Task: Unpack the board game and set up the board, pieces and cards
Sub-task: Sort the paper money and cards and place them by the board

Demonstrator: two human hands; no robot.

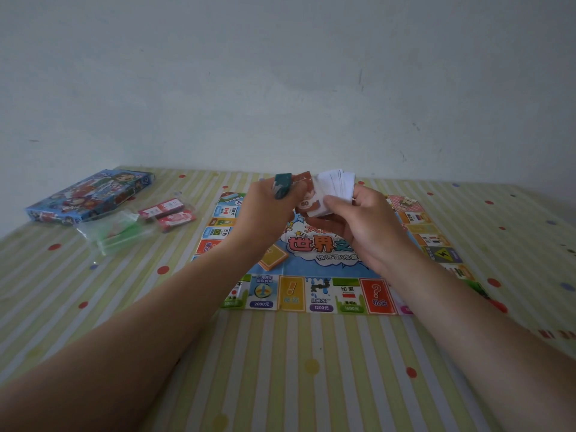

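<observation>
The paper game board (324, 294) lies unfolded on the striped tablecloth, mid-table. Above its far half, my left hand (274, 210) grips a small teal stack of play money (282, 185). My right hand (364, 226) holds a thicker stack of paper notes (336, 185), with a brown note marked 50 (307, 201) showing between the two hands. An orange card deck (272, 257) rests on the board's blue centre, partly hidden by my left wrist.
The blue game box (90, 194) sits at the far left by the wall. Beside it lie two pink card packs (168, 213) and a clear plastic bag with green pieces (120, 232). The table's far edge meets a plain wall.
</observation>
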